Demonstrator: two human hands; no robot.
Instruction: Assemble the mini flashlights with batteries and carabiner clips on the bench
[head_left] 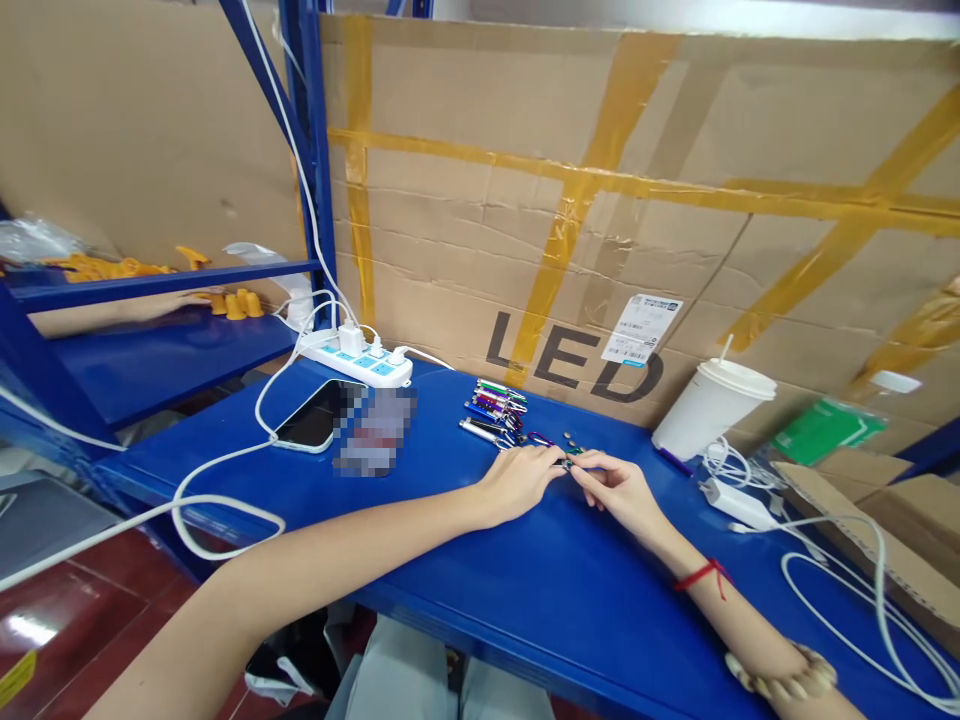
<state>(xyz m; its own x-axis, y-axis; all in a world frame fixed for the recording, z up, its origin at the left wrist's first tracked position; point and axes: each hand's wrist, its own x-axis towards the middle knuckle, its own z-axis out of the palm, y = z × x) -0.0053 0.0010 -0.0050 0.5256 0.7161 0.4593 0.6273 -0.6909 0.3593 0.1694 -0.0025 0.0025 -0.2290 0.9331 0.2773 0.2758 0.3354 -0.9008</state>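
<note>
Over the blue table, my left hand (517, 487) and my right hand (616, 488) meet fingertip to fingertip. Both are closed in a pinch around something small and dark, too tiny to name and partly covered by the fingers. Just beyond my left hand lies a row of slim metallic pen-shaped tubes (496, 405) in several colours, some with clips or rings at one end. A purple clip ring (540, 439) sits behind the fingertips. Near it are a few small round pieces (571, 440), possibly button cells.
Left of the tubes are a phone (313, 418), a blurred-out item (375, 432) and a power strip (358, 358) with white cables. A white cup (712, 405), a white adapter (739, 503) and an open carton (885, 530) stand right. Another person's arm (120, 312) reaches over the left-hand shelf.
</note>
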